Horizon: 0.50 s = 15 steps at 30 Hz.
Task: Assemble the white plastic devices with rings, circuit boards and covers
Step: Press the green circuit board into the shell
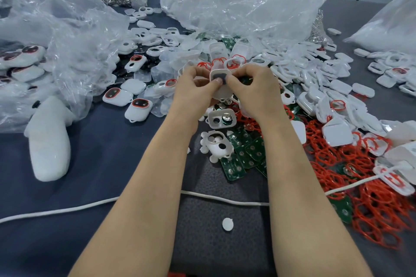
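Item: white shell (219, 84), raised above the tabletop (108, 153), among red rings (333, 157) and green boards (245, 153). We pinch it at both edges, left hand (193, 87) and right hand (252, 87), thumbs on its dark window. We judge it light, stiff, smooth; best held by the rim.

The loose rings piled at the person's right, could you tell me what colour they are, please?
The rings are red-orange, seen in the head view.

Assembly workshop: table (94, 141) heaped with white housings (315, 87), circuit boards (245, 155), bulk bags (236, 4).
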Tool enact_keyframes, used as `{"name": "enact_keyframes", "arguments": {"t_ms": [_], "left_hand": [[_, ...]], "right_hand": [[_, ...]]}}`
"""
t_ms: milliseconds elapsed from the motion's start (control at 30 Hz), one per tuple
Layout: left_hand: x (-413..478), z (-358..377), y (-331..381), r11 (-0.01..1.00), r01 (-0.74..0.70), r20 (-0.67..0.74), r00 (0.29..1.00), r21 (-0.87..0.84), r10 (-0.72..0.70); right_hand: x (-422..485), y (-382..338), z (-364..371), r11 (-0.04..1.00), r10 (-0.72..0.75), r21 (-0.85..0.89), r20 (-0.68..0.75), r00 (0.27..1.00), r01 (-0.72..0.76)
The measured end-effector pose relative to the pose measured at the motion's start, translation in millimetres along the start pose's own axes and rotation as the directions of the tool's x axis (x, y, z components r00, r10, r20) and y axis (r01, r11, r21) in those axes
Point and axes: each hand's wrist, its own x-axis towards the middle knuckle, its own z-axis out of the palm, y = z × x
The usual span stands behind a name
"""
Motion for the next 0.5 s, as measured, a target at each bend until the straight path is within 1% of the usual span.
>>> {"name": "enact_keyframes", "arguments": {"t_ms": [133,333,400,500], "left_hand": [[-0.2,0.4,-0.4,0.999,0.034,0.030,0.999,-0.033,-0.033],[0.0,0.7,-3.0,0.999,-0.010,0.005,1.000,0.044,0.010],[0.4,0.8,-2.7,1.000,0.006,0.006,1.000,0.015,-0.006],[1.3,0.9,-1.4,0.996,0.061,0.012,0.998,-0.069,-0.061]], "right_hand": [[0.5,2.9,1.3,1.000,0.012,-0.017,-0.016,1.000,-0.012],[0.0,3.7,4.5,0.998,-0.003,-0.068,-0.007,1.000,0.003],[0.2,3.3,3.1,1.000,0.015,-0.012,-0.021,1.000,-0.015],[1.9,3.5,-2.7,0.989,0.105,0.113,-0.114,0.988,-0.092]]}}
